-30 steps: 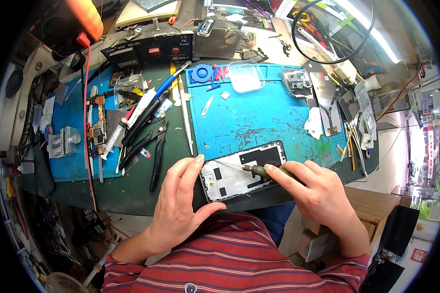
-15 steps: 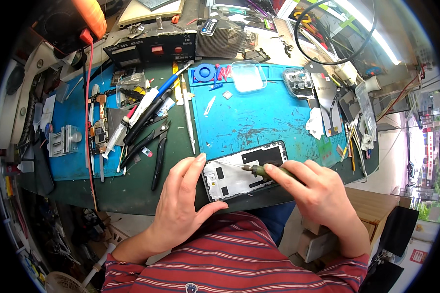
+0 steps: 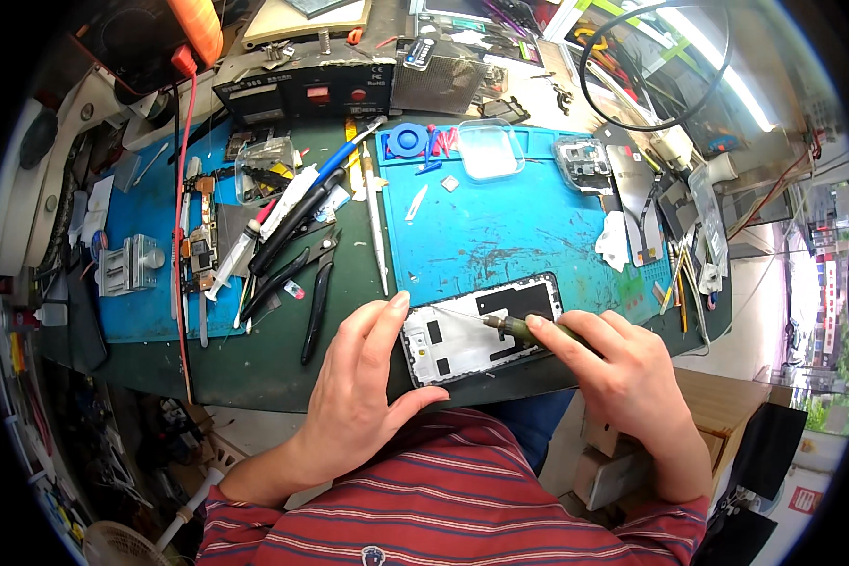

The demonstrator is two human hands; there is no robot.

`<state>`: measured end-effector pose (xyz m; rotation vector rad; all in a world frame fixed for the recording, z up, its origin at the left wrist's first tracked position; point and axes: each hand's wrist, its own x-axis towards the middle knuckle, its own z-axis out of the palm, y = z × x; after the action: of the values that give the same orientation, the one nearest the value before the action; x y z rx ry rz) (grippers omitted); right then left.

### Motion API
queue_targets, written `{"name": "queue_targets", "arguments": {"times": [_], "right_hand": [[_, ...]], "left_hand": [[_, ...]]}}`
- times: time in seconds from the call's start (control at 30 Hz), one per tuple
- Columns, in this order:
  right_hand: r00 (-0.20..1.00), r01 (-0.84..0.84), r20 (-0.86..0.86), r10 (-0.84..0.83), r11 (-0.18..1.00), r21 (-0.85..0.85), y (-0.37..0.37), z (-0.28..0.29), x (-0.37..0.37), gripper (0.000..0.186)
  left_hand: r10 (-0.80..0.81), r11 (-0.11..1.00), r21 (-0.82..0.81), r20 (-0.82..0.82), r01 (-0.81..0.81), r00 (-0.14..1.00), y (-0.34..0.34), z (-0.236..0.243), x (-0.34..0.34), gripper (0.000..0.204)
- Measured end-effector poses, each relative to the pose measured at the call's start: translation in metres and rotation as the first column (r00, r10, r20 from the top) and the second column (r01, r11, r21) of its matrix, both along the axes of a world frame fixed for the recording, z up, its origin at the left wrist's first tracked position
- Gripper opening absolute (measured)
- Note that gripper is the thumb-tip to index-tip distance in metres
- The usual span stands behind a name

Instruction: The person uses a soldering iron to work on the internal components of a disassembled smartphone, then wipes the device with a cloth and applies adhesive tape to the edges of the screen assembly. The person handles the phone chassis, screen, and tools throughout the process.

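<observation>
Green-handled screwdriver (image 3: 528, 331) in right hand (image 3: 623, 377) fingers, tip on white phone frame (image 3: 476, 330); left hand (image 3: 363, 387) fingers loose, steadying frame edge.

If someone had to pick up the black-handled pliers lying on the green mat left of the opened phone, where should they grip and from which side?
Probably the black-handled pliers are best taken by the two long handles near their middle, coming from above with fingers closing across them. They lie flat on the dark green bench mat, jaws pointing away from the person, handles toward the bench's near edge. The left hand is closest.
</observation>
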<state>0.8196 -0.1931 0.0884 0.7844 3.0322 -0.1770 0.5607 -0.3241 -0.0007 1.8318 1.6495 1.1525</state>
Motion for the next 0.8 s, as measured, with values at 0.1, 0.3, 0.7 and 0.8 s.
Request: {"name": "queue_targets", "arguments": {"times": [0.1, 0.3, 0.7, 0.8], "right_hand": [[1.0, -0.004, 0.001, 0.004, 1.0, 0.002, -0.001, -0.001, 0.0, 0.068], [0.999, -0.034, 0.003, 0.034, 0.999, -0.004, -0.002, -0.001, -0.009, 0.068], [0.999, -0.044, 0.013, 0.044, 0.999, 0.0, -0.004, 0.001, -0.01, 0.068], [0.999, -0.048, 0.017, 0.048, 0.999, 0.004, -0.006, 0.0, -0.012, 0.068]], "left_hand": [[-0.011, 1.0, 0.015, 0.017, 0.011, 1.0, 0.002, -0.001, 0.0, 0.108], [-0.006, 1.0, 0.014, 0.022, 0.005, 1.0, 0.001, -0.002, 0.0, 0.108], [-0.007, 1.0, 0.006, 0.025, 0.007, 1.0, 0.001, -0.002, 0.0, 0.109], [-0.006, 1.0, 0.011, 0.027, 0.006, 1.0, 0.001, -0.003, 0.0, 0.11]]}}
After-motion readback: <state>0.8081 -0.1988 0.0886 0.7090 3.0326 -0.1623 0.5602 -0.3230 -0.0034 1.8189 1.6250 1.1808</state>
